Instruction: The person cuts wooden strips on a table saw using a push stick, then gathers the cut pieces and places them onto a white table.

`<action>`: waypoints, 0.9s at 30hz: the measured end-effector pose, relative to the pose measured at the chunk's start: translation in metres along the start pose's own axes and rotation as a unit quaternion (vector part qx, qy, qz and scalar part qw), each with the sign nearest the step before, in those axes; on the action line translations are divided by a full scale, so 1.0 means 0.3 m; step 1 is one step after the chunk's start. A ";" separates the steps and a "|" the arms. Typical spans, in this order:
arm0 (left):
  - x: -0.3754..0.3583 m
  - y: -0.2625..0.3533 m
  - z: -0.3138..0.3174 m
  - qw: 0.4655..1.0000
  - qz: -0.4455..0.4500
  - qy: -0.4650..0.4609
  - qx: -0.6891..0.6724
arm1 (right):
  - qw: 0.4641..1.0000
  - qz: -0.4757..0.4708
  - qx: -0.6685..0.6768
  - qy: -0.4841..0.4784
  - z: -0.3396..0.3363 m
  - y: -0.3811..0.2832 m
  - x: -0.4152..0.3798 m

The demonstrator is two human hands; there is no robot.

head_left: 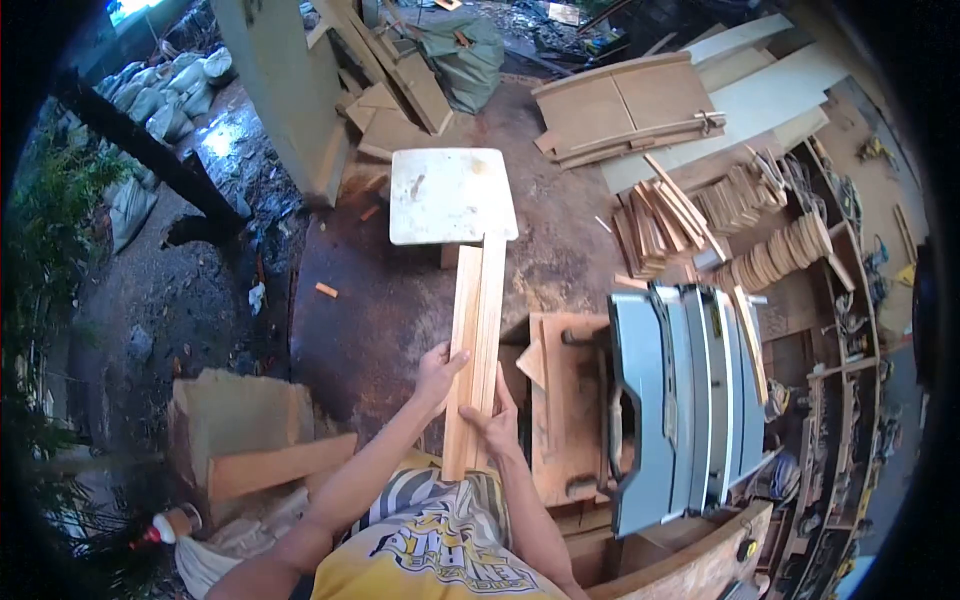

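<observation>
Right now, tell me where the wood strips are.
The wood strips are near the centre of the head view, held in the left hand and right hand, far ends by the white stool.

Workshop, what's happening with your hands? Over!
Left hand and right hand gripping wooden strips. Strips pointing at white-topped stool. Blue-grey machine to the right, not touching them.
</observation>
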State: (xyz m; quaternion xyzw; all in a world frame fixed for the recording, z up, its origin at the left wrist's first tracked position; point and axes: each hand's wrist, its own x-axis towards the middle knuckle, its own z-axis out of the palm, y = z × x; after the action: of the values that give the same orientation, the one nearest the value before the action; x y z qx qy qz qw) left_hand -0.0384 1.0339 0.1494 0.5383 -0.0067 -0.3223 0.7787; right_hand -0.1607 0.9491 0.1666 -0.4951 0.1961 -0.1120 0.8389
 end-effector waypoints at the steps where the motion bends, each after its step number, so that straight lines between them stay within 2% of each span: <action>1: 0.111 0.018 -0.011 1.000 0.015 0.009 0.002 | 0.999 -0.008 -0.042 -0.009 0.009 -0.018 0.116; 2: 0.216 0.025 -0.025 1.000 0.024 0.019 0.005 | 0.996 -0.013 -0.083 -0.014 0.008 -0.018 0.229; 5: 0.571 0.057 -0.074 0.998 -0.047 0.049 0.015 | 0.996 0.061 -0.067 0.005 -0.001 -0.004 0.591; 8: 0.981 0.018 -0.152 0.991 -0.093 0.099 0.003 | 0.996 0.087 0.009 -0.025 -0.067 0.093 1.001; 10: 1.260 0.010 -0.168 0.984 -0.117 0.133 -0.014 | 0.991 0.088 -0.098 0.018 -0.109 0.156 1.270; 12: 1.520 -0.024 -0.190 0.971 -0.103 0.207 0.065 | 0.993 0.108 -0.052 0.009 -0.179 0.252 1.540; 14: 1.818 -0.200 -0.311 0.977 -0.006 0.202 0.064 | 0.994 0.081 -0.067 -0.013 -0.264 0.383 1.826; 15: 1.925 -0.229 -0.316 0.944 -0.038 0.307 0.115 | 0.992 0.111 -0.048 -0.017 -0.290 0.402 1.950; 16: 2.019 -0.263 -0.352 0.935 -0.050 0.325 0.131 | 0.988 0.147 -0.030 -0.019 -0.329 0.438 2.046; 17: 2.130 -0.297 -0.390 0.937 -0.043 0.325 0.121 | 0.988 0.142 -0.048 -0.015 -0.345 0.486 2.146; 20: 2.355 -0.400 -0.527 0.917 -0.037 0.363 0.162 | 0.992 0.084 -0.083 -0.033 -0.402 0.670 2.386; 22: 2.451 -0.358 -0.572 0.912 -0.072 0.364 0.176 | 0.990 0.100 -0.099 -0.018 -0.379 0.772 2.493; 23: 2.478 -0.362 -0.613 0.911 -0.058 0.365 0.184 | 0.989 0.102 -0.108 -0.014 -0.358 0.811 2.537; 26: 2.547 -0.366 -0.733 0.902 0.005 0.355 0.246 | 0.926 0.099 -0.365 -0.001 -0.308 0.907 2.622; 27: 2.556 -0.366 -0.769 0.892 0.030 0.345 0.291 | 0.891 0.054 -0.452 0.006 -0.299 0.927 2.641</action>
State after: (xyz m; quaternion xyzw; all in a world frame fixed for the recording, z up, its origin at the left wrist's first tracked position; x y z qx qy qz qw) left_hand 0.5972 0.8125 -0.2981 0.8178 0.1525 -0.0762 0.5497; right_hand 0.5095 0.7106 -0.2882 -0.8087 0.2567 0.0309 0.5284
